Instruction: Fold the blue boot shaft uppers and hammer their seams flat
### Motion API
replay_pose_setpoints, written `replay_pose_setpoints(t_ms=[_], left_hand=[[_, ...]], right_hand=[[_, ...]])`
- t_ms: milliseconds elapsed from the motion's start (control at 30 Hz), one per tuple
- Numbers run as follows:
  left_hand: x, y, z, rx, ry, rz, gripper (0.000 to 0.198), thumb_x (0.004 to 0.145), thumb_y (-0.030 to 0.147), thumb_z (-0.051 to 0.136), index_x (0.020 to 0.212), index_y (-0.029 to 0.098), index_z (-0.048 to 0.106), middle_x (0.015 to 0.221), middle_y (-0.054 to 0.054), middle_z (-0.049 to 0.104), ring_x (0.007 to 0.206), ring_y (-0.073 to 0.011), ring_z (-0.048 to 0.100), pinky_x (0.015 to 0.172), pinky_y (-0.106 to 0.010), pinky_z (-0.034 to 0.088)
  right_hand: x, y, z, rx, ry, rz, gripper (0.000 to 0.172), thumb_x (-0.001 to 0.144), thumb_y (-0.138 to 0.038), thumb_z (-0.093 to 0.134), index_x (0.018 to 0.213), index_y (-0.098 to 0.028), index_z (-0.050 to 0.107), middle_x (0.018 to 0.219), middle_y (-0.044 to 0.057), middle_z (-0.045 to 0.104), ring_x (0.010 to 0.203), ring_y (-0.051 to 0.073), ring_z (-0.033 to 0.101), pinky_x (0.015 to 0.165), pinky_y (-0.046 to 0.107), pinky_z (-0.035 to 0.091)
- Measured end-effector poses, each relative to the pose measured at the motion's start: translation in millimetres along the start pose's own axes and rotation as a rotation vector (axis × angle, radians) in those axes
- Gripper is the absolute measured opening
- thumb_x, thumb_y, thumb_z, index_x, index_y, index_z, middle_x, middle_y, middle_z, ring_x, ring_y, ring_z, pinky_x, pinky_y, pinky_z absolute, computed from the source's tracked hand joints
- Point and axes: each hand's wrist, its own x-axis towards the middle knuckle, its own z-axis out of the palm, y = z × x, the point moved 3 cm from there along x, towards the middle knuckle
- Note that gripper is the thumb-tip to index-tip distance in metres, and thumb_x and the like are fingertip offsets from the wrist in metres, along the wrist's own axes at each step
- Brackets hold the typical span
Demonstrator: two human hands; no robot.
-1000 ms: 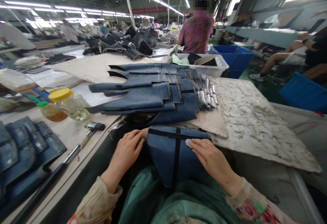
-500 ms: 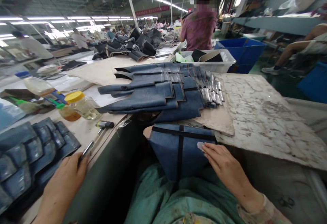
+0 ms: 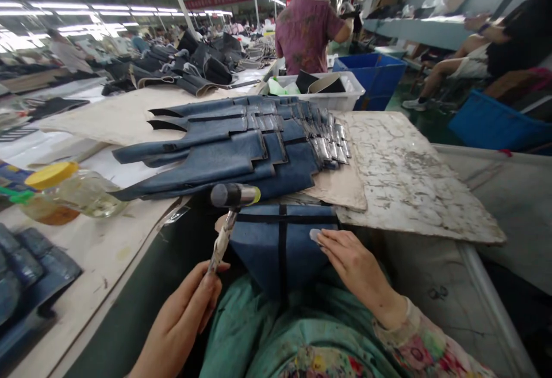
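My left hand (image 3: pixel 183 317) is closed round the handle of a hammer (image 3: pixel 227 217), whose metal head is raised just above the top edge of a blue leather piece (image 3: pixel 280 251). That piece has a black cross of tape on it and lies over my lap at the table edge. My right hand (image 3: pixel 351 263) rests flat on its right side, fingers stretched out. Beyond it lies a fanned stack of blue leather pieces (image 3: pixel 233 148) with shiny tabs along the right end.
A jar with a yellow lid (image 3: pixel 64 191) stands at the left, more blue pieces (image 3: pixel 26 274) near the left edge. A cracked white board (image 3: pixel 401 171) lies to the right. A white bin (image 3: pixel 332 93) and blue crates (image 3: pixel 375 76) stand behind, a person in a purple shirt (image 3: pixel 306 30) beside them.
My left hand left the blue piece, reached left to the hammer on the table, and now holds it raised over the piece. My right hand stayed on the piece.
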Motion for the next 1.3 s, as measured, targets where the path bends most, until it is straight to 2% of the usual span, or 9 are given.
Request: replay_pose_setpoints(t_ms=[167, 333, 500, 667, 833, 1000, 1133, 1200, 1300], left_hand=[[20.1, 5.2, 22.5, 0.238, -0.226, 0.113, 0.039, 0.082, 0.055, 0.044, 0.084, 0.020, 0.062, 0.070, 0.000, 0.059, 0.066, -0.0144, 0.054, 0.063, -0.023, 0.045], [20.4, 11.6, 19.5, 0.130, -0.089, 0.117, 0.045, 0.083, 0.057, 0.039, 0.099, 0.020, 0.057, 0.060, 0.003, 0.051, 0.052, -0.0120, 0.047, 0.047, -0.021, 0.038], [33.0, 5.6, 27.3, 0.279, -0.188, 0.127, 0.037, 0.081, 0.054, 0.044, 0.082, 0.020, 0.060, 0.067, 0.001, 0.059, 0.062, -0.0142, 0.053, 0.060, -0.023, 0.044], [34.1, 10.3, 25.6, 0.214, -0.105, 0.159, 0.040, 0.085, 0.053, 0.038, 0.098, 0.021, 0.057, 0.065, 0.002, 0.055, 0.055, -0.0124, 0.049, 0.053, -0.022, 0.040], [43.3, 8.9, 33.8, 0.319, -0.190, 0.140, 0.034, 0.083, 0.050, 0.042, 0.075, 0.020, 0.057, 0.060, 0.003, 0.051, 0.056, -0.0126, 0.048, 0.055, -0.023, 0.040], [47.2, 10.4, 34.2, 0.225, -0.168, 0.145, 0.035, 0.085, 0.051, 0.038, 0.087, 0.021, 0.057, 0.066, 0.003, 0.052, 0.058, -0.0120, 0.047, 0.055, -0.022, 0.039], [49.0, 3.3, 36.7, 0.278, -0.207, 0.111, 0.038, 0.081, 0.055, 0.041, 0.072, 0.020, 0.053, 0.057, 0.004, 0.044, 0.053, -0.0115, 0.043, 0.052, -0.022, 0.036], [47.9, -1.9, 33.2, 0.203, -0.175, 0.072, 0.042, 0.081, 0.059, 0.038, 0.075, 0.020, 0.053, 0.054, 0.006, 0.038, 0.049, -0.0102, 0.038, 0.046, -0.021, 0.033], [40.9, -7.0, 23.3, 0.122, -0.110, 0.037, 0.045, 0.081, 0.061, 0.036, 0.084, 0.020, 0.054, 0.056, 0.006, 0.038, 0.049, -0.0098, 0.038, 0.045, -0.020, 0.033]], right_hand=[[-0.1, 0.0, -0.3, 0.027, 0.021, 0.014, 0.031, 0.090, -0.019, 0.045, 0.116, -0.022, 0.061, 0.110, 0.007, 0.064, 0.099, 0.019, 0.058, 0.088, 0.036, 0.052], [0.3, 0.0, -1.6, 0.038, 0.036, 0.020, 0.030, 0.090, -0.018, 0.046, 0.115, -0.022, 0.062, 0.108, 0.007, 0.064, 0.099, 0.019, 0.058, 0.088, 0.037, 0.052], [0.3, 1.0, -1.0, 0.045, 0.030, 0.033, 0.030, 0.090, -0.017, 0.045, 0.115, -0.021, 0.062, 0.108, 0.007, 0.064, 0.098, 0.019, 0.057, 0.087, 0.036, 0.052], [-0.4, 1.9, 0.3, 0.052, 0.021, 0.032, 0.030, 0.090, -0.016, 0.046, 0.115, -0.019, 0.062, 0.110, 0.007, 0.063, 0.100, 0.019, 0.056, 0.090, 0.036, 0.051], [-0.8, 2.5, 0.2, 0.057, 0.024, 0.038, 0.030, 0.089, -0.016, 0.046, 0.115, -0.019, 0.062, 0.110, 0.007, 0.063, 0.100, 0.019, 0.056, 0.089, 0.036, 0.051], [-1.1, 3.9, 1.1, 0.059, 0.022, 0.030, 0.031, 0.089, -0.014, 0.048, 0.116, -0.017, 0.061, 0.110, 0.008, 0.063, 0.100, 0.019, 0.055, 0.089, 0.035, 0.051], [-1.6, 5.1, 2.3, 0.068, 0.012, 0.030, 0.031, 0.089, -0.015, 0.048, 0.117, -0.018, 0.060, 0.110, 0.007, 0.063, 0.101, 0.019, 0.054, 0.090, 0.035, 0.050], [-1.7, 5.6, 1.9, 0.070, 0.013, 0.029, 0.032, 0.089, -0.015, 0.048, 0.117, -0.019, 0.060, 0.110, 0.007, 0.063, 0.101, 0.019, 0.055, 0.089, 0.035, 0.051], [-1.7, 6.0, 0.5, 0.070, 0.032, 0.022, 0.031, 0.089, -0.016, 0.047, 0.117, -0.020, 0.061, 0.109, 0.007, 0.063, 0.100, 0.019, 0.056, 0.089, 0.035, 0.051]])
